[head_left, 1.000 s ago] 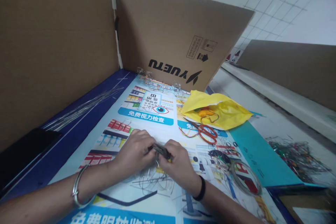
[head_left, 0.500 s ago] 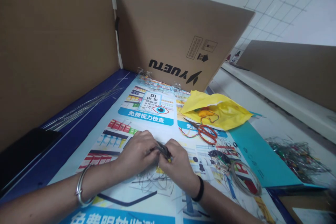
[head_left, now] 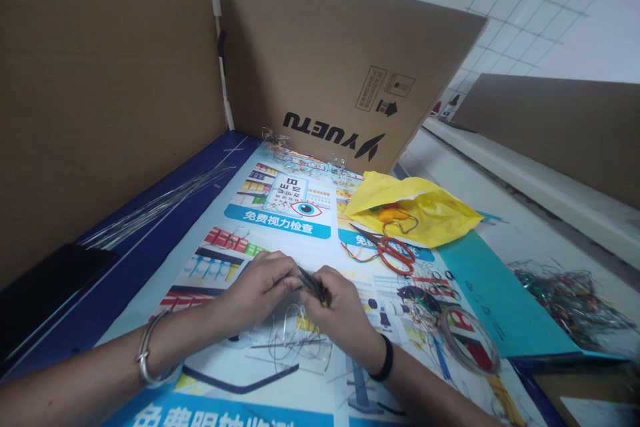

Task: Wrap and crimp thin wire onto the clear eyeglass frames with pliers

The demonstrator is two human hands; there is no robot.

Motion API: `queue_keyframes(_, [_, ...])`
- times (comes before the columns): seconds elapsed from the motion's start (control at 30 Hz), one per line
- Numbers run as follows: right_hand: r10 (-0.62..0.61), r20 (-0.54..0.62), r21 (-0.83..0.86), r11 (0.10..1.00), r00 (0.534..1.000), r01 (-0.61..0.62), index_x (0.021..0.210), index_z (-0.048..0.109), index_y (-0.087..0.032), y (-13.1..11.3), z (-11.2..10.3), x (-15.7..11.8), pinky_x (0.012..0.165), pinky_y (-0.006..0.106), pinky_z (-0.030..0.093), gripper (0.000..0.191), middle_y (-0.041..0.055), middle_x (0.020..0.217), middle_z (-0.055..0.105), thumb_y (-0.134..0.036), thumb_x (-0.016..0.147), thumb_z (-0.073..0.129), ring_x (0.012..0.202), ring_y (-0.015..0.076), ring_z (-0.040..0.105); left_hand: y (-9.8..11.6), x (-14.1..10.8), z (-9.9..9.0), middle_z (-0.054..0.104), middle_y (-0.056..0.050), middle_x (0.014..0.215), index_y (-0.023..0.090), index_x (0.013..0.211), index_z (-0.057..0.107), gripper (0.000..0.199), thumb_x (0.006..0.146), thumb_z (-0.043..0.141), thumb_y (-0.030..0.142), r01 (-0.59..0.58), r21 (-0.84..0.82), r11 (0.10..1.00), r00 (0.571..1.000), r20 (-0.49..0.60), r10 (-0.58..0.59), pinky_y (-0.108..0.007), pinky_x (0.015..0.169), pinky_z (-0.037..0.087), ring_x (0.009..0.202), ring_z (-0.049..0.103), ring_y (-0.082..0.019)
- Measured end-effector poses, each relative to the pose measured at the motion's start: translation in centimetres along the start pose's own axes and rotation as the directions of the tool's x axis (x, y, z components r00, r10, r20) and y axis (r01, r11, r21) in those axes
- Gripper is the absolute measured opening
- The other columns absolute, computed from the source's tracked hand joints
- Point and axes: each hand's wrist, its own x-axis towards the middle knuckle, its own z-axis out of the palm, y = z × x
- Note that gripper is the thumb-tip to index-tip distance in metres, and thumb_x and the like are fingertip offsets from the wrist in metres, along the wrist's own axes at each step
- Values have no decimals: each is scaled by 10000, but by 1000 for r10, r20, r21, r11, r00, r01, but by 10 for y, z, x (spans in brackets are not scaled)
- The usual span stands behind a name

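Observation:
My right hand (head_left: 337, 303) is wrapped round a pair of dark pliers (head_left: 313, 285), whose jaws point up and left toward my other hand. The fingers of my left hand (head_left: 267, 283) are pinched beside the jaws, closed on what looks like thin wire; the fingertips partly hide it. Below both hands, loops of thin wire (head_left: 286, 335) spread over the printed sheet (head_left: 280, 260). Scissors with orange handles (head_left: 395, 255) lie beyond my right hand, touching a yellow pouch (head_left: 417, 210) with orange thread at its mouth.
Straight wires (head_left: 160, 203) lie along the left edge. A roll of wire (head_left: 469, 340) sits at the right, near tangled wire scraps (head_left: 570, 300). Cardboard panels (head_left: 320, 53) stand at the back and left. A black flat object (head_left: 45, 293) lies at left.
My left wrist has shifted slightly left and down, and its fingers have drawn a little back from the pliers. The pliers stay in my right hand; the things around have not moved.

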Motion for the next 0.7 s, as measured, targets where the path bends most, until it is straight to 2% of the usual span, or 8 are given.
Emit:
queue_keyframes(0.13, [-81,81,3,997,993,81,708,541,-179,1,-10,-1,566,213,336,161,-23,649,488,-308,805,539,611,104,456,-1,-3,1,521,15,686,165,663,482,233,880,421,226,-43,93,995,999,-3,43,-270,676,316,708,464,-145])
queue_keyframes(0.23, [-157,134,-99,980,978,171,801,580,-185,2,-21,-3,628,229,354,189,2,720,530,-359,836,516,687,123,487,-3,-5,0,530,10,710,173,716,496,222,898,394,247,-77,143,987,997,9,77,-283,697,313,722,467,-151])
queue_keyframes(0.33, [-121,161,-302,939,979,166,814,585,-192,2,-31,-5,662,248,351,183,23,777,548,-362,834,520,737,144,497,-3,-6,-1,544,4,741,178,760,505,208,906,380,257,-84,171,982,996,17,83,-288,709,315,741,471,-155])
queue_keyframes(0.47, [-80,236,-514,835,968,195,770,589,-200,-2,-39,-7,679,271,332,194,34,779,576,-375,828,528,754,165,507,-1,-6,-3,539,2,734,178,748,502,222,907,372,261,-43,182,982,999,20,40,-283,700,324,732,468,-154])
queue_keyframes(0.57, [-75,286,-578,782,955,234,778,605,-204,-5,-40,-8,671,279,321,182,34,757,601,-374,816,549,748,174,521,0,-6,-4,537,5,719,178,739,508,219,901,383,256,-26,180,983,1000,19,23,-279,694,328,723,468,-152])
queue_keyframes(0.7, [-27,315,-568,795,949,211,748,615,-203,-6,-41,-6,619,260,318,189,25,721,625,-374,806,559,709,167,552,-1,-6,-5,551,14,710,180,739,523,185,885,424,235,-67,167,984,997,45,61,-282,715,324,719,486,-145])
